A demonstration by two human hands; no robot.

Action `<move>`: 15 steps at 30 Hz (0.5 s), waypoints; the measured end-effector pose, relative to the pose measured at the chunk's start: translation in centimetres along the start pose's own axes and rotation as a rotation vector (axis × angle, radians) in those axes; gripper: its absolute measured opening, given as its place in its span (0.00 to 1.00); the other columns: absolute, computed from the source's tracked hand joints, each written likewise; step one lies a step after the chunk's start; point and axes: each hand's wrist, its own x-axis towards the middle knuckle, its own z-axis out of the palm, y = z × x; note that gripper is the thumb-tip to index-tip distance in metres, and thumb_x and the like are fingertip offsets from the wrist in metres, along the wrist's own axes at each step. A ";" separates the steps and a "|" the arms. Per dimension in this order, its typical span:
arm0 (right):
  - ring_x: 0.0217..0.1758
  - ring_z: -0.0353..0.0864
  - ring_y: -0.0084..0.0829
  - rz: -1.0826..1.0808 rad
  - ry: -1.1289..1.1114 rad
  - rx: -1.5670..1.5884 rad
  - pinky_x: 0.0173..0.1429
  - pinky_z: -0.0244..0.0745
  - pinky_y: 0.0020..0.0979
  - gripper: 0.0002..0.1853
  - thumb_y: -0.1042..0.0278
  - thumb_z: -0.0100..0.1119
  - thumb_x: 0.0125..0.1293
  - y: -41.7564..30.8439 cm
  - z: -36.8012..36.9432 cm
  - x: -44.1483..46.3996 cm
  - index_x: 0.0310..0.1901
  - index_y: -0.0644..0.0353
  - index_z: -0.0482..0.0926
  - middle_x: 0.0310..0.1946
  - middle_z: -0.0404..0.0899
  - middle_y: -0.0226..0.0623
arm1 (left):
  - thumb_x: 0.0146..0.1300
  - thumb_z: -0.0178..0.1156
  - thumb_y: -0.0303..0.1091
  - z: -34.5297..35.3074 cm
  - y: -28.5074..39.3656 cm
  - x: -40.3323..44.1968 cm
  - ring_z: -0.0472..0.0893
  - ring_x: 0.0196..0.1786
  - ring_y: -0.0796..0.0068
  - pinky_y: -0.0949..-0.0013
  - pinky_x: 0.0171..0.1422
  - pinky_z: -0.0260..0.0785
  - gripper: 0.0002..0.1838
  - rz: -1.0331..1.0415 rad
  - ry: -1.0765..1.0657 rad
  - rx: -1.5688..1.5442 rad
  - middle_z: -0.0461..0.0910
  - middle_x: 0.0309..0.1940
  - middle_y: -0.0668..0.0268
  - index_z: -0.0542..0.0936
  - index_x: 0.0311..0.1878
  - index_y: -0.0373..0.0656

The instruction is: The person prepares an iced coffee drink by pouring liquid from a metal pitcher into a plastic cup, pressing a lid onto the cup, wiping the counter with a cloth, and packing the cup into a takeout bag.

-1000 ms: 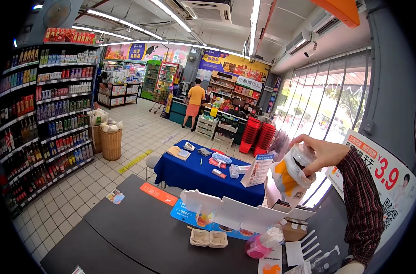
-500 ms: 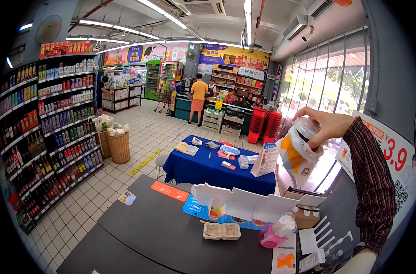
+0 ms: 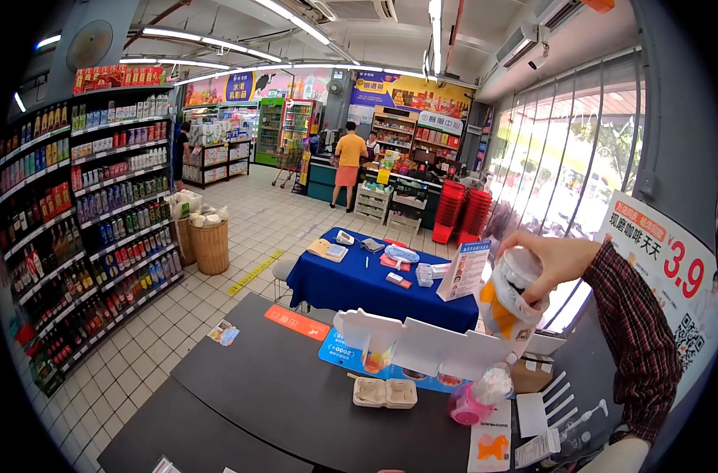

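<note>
In the head view, my right hand is closed around the top of a takeaway cup with a clear lid. The cup is tilted and stands partly inside a white carrier bag with an orange print. Hand, cup and bag are above the right end of the black counter, behind a low white folded-card screen. Dark contents show under the lid. My left hand does not show clearly; only a tiny skin-coloured sliver touches the bottom edge.
A cardboard egg-box-like cup holder, a pink-based tub, a small brown box and a pump bottle stand on the counter. Beyond it is a blue-clothed table. A price poster leans at right.
My right hand has lowered the cup and bag, shifting them slightly left. The view has tilted a little, and papers now show at the bottom edge.
</note>
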 end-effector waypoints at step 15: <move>0.56 0.72 0.52 -0.218 0.012 -0.163 0.54 0.76 0.44 0.43 0.52 0.71 0.41 6.5 29.7 6.0 0.64 0.46 0.65 0.48 0.69 0.53 | 0.75 0.50 0.43 -0.3 2.6 -1.5 0.78 0.59 0.68 0.68 0.61 0.70 0.24 -0.067 0.156 -0.010 0.74 0.59 0.61 0.63 0.69 0.45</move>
